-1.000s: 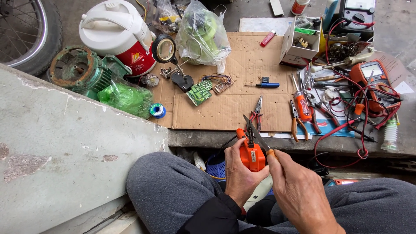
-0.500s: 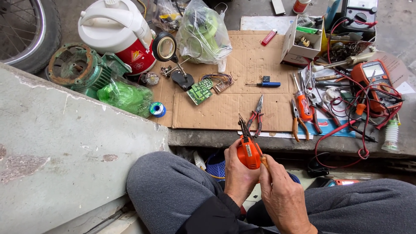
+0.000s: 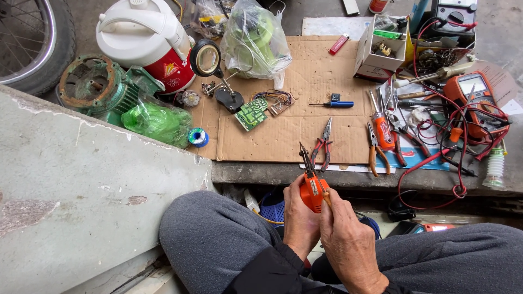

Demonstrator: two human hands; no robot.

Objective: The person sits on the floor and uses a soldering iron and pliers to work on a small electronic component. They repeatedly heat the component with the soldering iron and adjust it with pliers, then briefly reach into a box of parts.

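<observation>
My left hand grips an orange soldering gun with its dark tip pointing up and away over the cardboard's near edge. My right hand rests against the gun's right side, its fingers pinching a thin orange piece by the body. Both hands sit above my lap, between my grey-trousered knees. Just beyond the tip lie red-handled pliers on a cardboard sheet.
On the cardboard lie a green circuit board, a magnifier stand and a blue screwdriver. Orange-handled pliers, an orange multimeter with red leads and a small box are right. A white-red jug, green motor, solder spool and concrete slab are left.
The soldering gun has dropped slightly and turned in my hands; my right hand shifted from below its handle to its right side. The view moved a little.
</observation>
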